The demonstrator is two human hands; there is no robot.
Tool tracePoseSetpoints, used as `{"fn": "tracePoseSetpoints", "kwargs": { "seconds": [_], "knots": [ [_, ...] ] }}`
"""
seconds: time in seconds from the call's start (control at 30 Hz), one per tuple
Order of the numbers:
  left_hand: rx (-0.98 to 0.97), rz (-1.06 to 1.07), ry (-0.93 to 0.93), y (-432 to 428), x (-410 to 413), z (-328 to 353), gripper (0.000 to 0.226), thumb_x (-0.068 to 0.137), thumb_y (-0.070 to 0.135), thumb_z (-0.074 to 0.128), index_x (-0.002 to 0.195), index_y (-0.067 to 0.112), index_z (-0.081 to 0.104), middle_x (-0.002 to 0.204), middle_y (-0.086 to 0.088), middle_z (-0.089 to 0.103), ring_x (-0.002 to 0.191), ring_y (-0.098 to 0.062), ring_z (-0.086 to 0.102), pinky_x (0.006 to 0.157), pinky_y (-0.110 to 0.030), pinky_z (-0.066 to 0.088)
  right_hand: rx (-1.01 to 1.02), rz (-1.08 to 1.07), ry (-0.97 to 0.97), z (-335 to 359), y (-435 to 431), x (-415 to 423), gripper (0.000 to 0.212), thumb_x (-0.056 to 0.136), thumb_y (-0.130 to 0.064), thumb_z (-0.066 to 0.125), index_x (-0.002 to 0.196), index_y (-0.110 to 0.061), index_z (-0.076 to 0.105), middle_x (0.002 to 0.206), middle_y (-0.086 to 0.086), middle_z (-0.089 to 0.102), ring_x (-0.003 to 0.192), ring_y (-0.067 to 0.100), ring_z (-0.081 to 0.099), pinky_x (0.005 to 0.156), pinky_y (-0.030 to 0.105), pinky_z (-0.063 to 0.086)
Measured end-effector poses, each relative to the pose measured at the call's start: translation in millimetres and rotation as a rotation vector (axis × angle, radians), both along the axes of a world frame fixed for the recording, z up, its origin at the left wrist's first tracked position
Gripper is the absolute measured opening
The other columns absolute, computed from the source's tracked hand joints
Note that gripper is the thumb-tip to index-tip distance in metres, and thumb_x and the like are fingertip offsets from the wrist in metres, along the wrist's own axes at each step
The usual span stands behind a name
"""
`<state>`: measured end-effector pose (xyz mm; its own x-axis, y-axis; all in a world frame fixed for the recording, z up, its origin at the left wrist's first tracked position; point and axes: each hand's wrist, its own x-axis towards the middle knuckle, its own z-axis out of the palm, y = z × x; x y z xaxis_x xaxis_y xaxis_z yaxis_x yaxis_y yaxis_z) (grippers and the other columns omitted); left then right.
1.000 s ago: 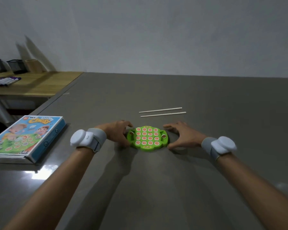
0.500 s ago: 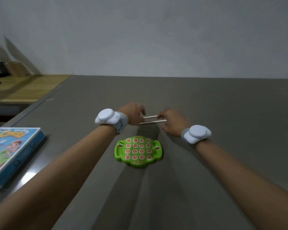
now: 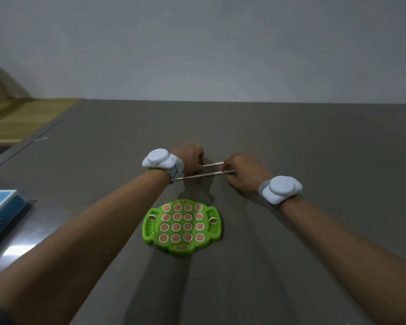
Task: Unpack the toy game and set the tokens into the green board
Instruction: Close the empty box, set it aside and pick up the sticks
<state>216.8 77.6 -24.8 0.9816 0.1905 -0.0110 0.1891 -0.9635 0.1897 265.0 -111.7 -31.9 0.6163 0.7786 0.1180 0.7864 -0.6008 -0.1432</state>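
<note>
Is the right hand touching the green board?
Apart. The head view shows the right hand up at the sticks, with bare table between it and the board.

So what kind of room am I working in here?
Probably a plain workroom or recording setup, not a home: a large bare grey table, a blank grey wall, and a wooden side desk at the left.

The blue cardboard game box (image 3: 0, 213) is cut off by the left frame edge; only one corner shows. Both hands are motion-blurred: the left hand (image 3: 189, 157) and right hand (image 3: 243, 175) hide the ends of the two thin pale wooden sticks (image 3: 212, 168), and grip state cannot be determined. Print on the round red-and-white tokens (image 3: 182, 222) is too small to read.
</note>
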Motion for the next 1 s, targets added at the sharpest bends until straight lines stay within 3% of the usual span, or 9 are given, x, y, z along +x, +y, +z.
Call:
{"fn": "tracePoseSetpoints", "kwargs": {
  "seconds": [0.13, 0.27, 0.67, 1.0],
  "knots": [
    [-0.005, -0.026, -0.033, 3, 5, 1, 0.010, 0.076, 0.010, 0.069, 0.085, 0.013, 0.074, 0.091, -0.008, 0.073, 0.087, -0.027, 0.068, 0.078, -0.036, 0.057, -0.017, 0.014, 0.013, 1, 0, 3, 0.025, 0.086, -0.014, 0.056, 0.106, -0.020, 0.070, 0.109, 0.006, 0.063, 0.102, 0.028, 0.060, 0.089, 0.038, 0.049],
    [0.004, -0.054, -0.039, 4, 6, 2, 0.012, 0.078, 0.006, 0.070, 0.088, 0.009, 0.075, 0.091, -0.011, 0.073, 0.087, -0.027, 0.068, 0.068, -0.025, 0.045, -0.016, 0.012, 0.032, 3, -2, 2, 0.020, 0.087, -0.014, 0.057, 0.101, -0.020, 0.070, 0.107, 0.005, 0.063, 0.102, 0.027, 0.060, 0.088, 0.039, 0.050],
    [-0.009, -0.054, -0.068, 7, -21, 15, 0.013, 0.083, 0.002, 0.065, 0.093, 0.005, 0.073, 0.099, -0.013, 0.073, 0.093, -0.029, 0.067, 0.074, -0.030, 0.048, -0.002, 0.065, -0.003, 9, -19, -24, 0.014, 0.089, -0.015, 0.057, 0.099, -0.015, 0.067, 0.108, 0.007, 0.065, 0.102, 0.029, 0.060, 0.085, 0.041, 0.050],
    [0.039, -0.070, -0.114, 11, -75, 43, 0.013, 0.081, 0.002, 0.068, 0.091, 0.006, 0.075, 0.095, -0.013, 0.075, 0.092, -0.028, 0.069, 0.082, -0.035, 0.055, 0.121, 0.150, -0.044, 39, -43, -101, 0.013, 0.088, -0.015, 0.060, 0.097, -0.018, 0.069, 0.102, 0.002, 0.064, 0.096, 0.023, 0.061, 0.079, 0.038, 0.051]
  ]
}}
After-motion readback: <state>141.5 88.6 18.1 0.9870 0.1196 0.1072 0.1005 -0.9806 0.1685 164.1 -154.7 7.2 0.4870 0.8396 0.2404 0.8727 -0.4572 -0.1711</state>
